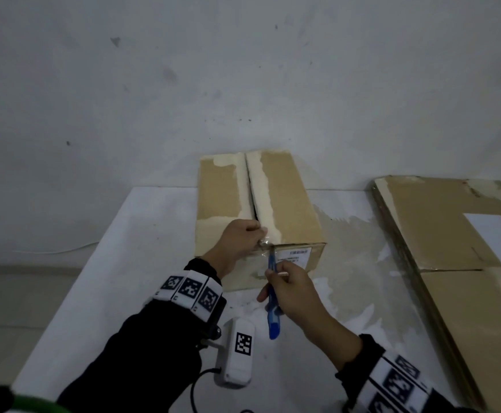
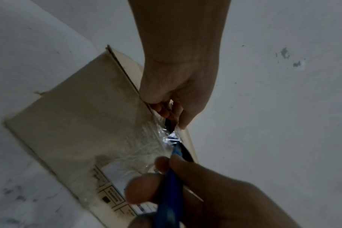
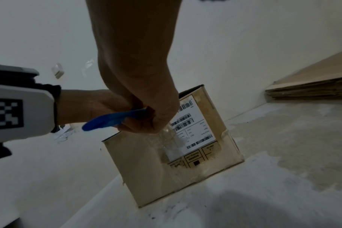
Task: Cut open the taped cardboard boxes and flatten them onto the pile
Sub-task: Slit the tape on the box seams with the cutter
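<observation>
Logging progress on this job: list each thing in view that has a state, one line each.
cardboard box: upright, top seam split, front tape still on.
blue cutter: gripped, tip at the box's top front edge.
left hand: gripping the seam end.
right hand: gripping the cutter.
flattened pile: lying flat.

Blue cutter [image 2: 172, 185] at taped box [image 2: 84, 111] seam

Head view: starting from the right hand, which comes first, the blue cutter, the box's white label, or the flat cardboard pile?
1. Blue cutter: gripped in the right hand itself, tip at the box's taped front edge.
2. White label: on the box's front face, just beyond the fingers.
3. Flat cardboard pile: farthest, off to the right on the table.
</observation>
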Available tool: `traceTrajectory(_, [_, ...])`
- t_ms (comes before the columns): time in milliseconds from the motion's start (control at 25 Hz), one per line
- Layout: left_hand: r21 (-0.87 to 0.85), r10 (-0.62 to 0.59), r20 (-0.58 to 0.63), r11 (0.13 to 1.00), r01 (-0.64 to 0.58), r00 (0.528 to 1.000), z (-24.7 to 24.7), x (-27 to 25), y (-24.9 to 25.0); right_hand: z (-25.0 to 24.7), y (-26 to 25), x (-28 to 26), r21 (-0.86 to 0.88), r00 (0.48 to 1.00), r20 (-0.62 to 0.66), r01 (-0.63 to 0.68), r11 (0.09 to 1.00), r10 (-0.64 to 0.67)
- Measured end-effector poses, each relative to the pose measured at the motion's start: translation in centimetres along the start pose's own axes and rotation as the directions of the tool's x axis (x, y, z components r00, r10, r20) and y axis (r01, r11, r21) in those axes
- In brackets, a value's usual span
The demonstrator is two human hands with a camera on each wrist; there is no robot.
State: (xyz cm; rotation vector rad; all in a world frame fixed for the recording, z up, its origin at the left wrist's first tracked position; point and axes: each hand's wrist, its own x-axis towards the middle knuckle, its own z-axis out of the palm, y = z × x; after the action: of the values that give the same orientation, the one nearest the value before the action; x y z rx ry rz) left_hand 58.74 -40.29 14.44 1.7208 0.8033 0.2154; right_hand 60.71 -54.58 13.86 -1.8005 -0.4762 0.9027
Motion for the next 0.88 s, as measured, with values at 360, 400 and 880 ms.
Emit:
traceTrajectory(360, [-0.060,-0.009,0.016,0.998,0.010,1.000,-0.3,0.3,0.3,0.7,0.4,0.6,-0.002,0.998,0.045,0.037,0.999,-0.037])
traceTrajectory(400, [-0.060,-0.009,0.015,0.998,0.010,1.000,-0.3,0.2,0.3,0.5,0.4,0.7,-0.024,0.998,0.039,0.049,0.999,-0.048])
traceTrajectory(880, [0.688,-0.050,0.585,0.559,-0.463,0.810,-4.6,-0.1,0.7,-7.9,-1.3,0.2,-0.685,0.948,-0.006,0.228,0.692,-0.318])
